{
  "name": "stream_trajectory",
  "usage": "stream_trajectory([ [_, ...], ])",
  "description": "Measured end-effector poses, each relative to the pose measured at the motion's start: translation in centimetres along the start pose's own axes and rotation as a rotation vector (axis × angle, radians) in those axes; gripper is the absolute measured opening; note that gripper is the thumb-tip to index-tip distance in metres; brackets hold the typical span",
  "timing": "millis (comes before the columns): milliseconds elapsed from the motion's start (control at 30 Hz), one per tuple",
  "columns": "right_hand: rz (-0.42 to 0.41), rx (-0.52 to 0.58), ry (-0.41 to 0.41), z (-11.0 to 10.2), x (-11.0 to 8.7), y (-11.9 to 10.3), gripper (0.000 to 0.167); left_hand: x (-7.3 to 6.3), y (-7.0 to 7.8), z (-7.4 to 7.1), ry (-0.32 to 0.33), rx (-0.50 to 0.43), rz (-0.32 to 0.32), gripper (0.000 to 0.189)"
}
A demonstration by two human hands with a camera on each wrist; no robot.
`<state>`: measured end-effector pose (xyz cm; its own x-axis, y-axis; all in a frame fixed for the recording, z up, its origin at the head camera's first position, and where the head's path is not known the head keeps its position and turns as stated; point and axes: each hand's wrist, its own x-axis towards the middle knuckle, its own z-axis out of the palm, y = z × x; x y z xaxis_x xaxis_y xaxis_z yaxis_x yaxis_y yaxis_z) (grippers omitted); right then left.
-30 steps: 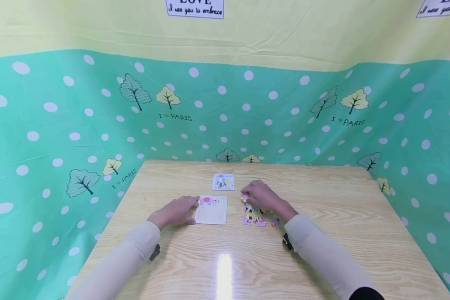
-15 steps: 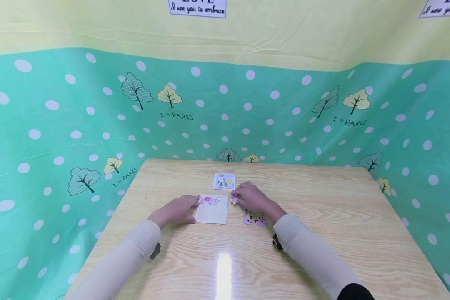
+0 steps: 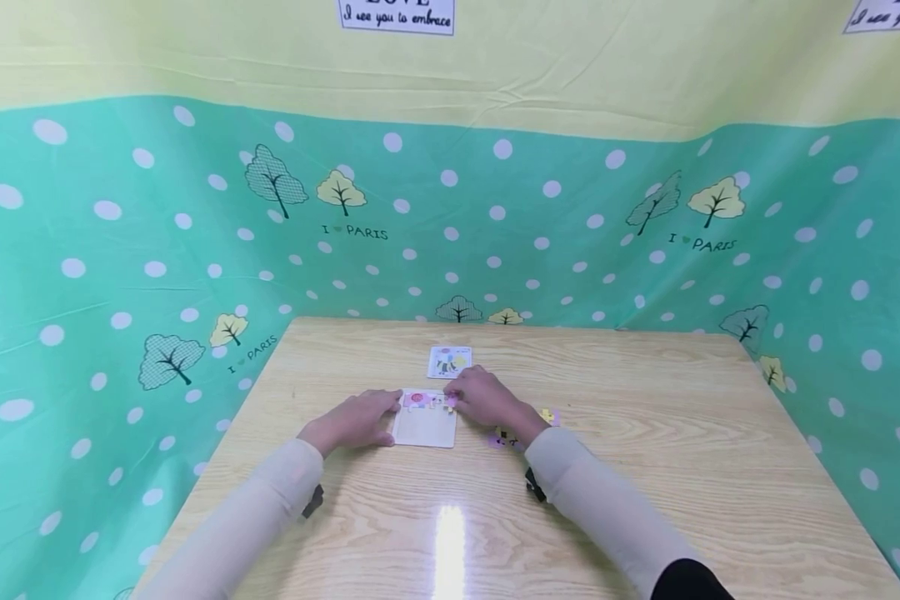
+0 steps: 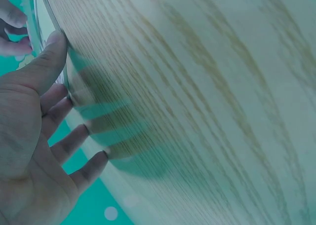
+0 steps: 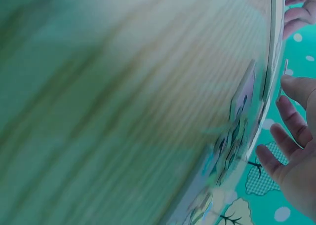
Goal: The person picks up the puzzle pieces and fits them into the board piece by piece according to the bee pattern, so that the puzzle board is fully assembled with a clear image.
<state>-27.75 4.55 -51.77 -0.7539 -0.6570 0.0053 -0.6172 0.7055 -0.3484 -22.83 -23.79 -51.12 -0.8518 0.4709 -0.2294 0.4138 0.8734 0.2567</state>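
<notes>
A white square puzzle tray (image 3: 423, 429) lies on the table, with pink joined puzzle pieces (image 3: 417, 400) along its top edge. My left hand (image 3: 360, 419) rests at the tray's left side. In the left wrist view its thumb (image 4: 52, 52) touches the rim and its fingers are spread and fairly straight. Over the tray's top right corner, my right hand (image 3: 489, 400) pinches a small pink-and-yellow puzzle piece (image 3: 451, 403). That piece shows edge-on between thumb and forefinger in the right wrist view. Loose puzzle pieces (image 3: 504, 437) lie under the right wrist, partly hidden.
A small picture card (image 3: 450, 362) with a bee print lies behind the tray. More loose pieces (image 3: 548, 415) show right of the right wrist. A green polka-dot cloth (image 3: 540, 217) hangs at the wooden table's (image 3: 645, 417) back and sides.
My right hand has moved left from the loose pieces to the tray's top right corner, carrying the pinched puzzle piece. The left hand has stayed at the tray's left side.
</notes>
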Motion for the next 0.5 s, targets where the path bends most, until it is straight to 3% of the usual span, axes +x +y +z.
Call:
stream_trajectory([
  [300,0.023,-0.023,-0.015,0.2,0.5,-1.2,0.027,0.2,-0.1,0.1,0.002,-0.006,0.004,0.087],
  [500,0.041,-0.025,-0.027,0.3,0.9,-1.5,0.029,0.2,-0.1,0.0,-0.001,-0.003,-0.004,0.086],
])
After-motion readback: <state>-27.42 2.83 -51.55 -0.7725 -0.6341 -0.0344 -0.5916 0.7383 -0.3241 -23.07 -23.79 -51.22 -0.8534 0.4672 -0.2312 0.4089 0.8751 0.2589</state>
